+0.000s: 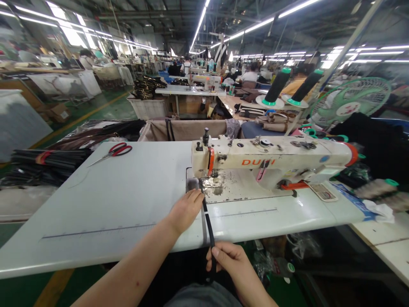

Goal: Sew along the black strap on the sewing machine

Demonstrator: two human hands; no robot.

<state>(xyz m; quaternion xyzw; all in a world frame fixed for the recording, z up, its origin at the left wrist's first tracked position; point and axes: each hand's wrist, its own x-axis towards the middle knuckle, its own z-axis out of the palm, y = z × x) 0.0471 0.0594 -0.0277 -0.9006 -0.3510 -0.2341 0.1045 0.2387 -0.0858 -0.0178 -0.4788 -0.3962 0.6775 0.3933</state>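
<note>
"What did the containers hold?"

"Beyond the counter (134, 183), a pale bin (150, 110) was heaped with dark, shiny strips. Black straps (170, 130) hung over the side of a cloth bin (201, 129); its contents were hidden."

"And nearby?"

"The sewing machine (281, 152) stood just ahead, its arm reaching right. Scissors (111, 154) lay farther left."

"Where was the black strip (209, 226)?"

"It ran from near the needle over the counter's front edge. The left hand (188, 209) lay over it, fingers outstretched; whether they gripped, I couldn't tell. The right hand (228, 257), lower, pinched it between thumb and fingers."
</note>
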